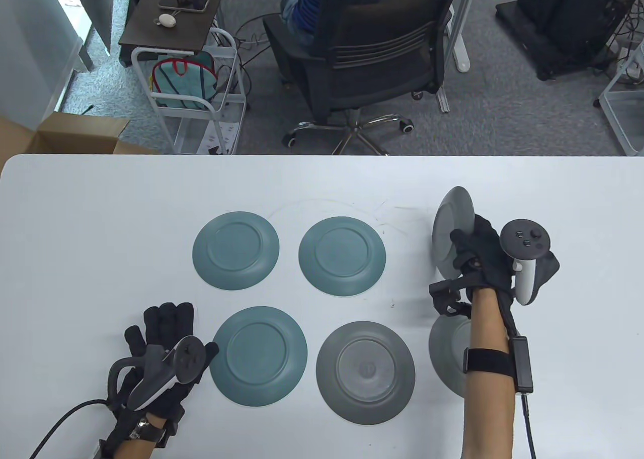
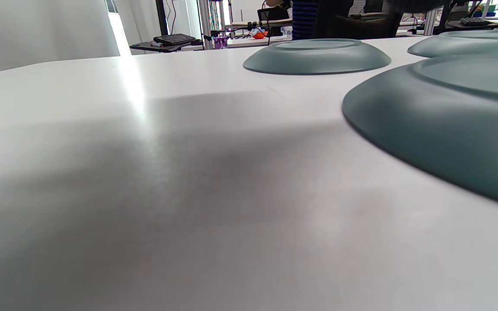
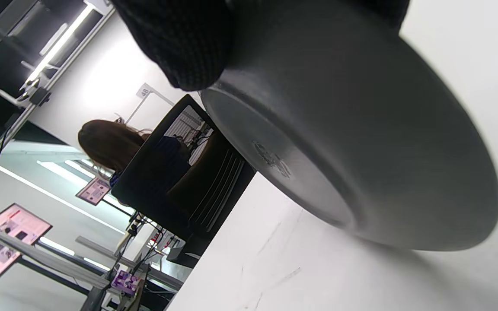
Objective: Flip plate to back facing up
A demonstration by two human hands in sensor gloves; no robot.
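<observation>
My right hand [image 1: 470, 255] grips a grey plate [image 1: 451, 227] and holds it tilted up on its edge at the right of the table. The right wrist view shows the plate's underside [image 3: 339, 142] with a stamped mark, and gloved fingers [image 3: 180, 39] on its rim. My left hand [image 1: 161, 348] rests flat on the table at the front left, holding nothing, just left of a teal plate [image 1: 258, 356]. That teal plate also shows in the left wrist view [image 2: 443, 116].
Two more teal plates [image 1: 235, 250] [image 1: 342, 256] lie back up in the far row. A grey plate [image 1: 366, 372] lies back up at the front middle. Another grey plate [image 1: 448, 353] lies partly under my right forearm. An office chair [image 1: 362, 57] stands beyond the table.
</observation>
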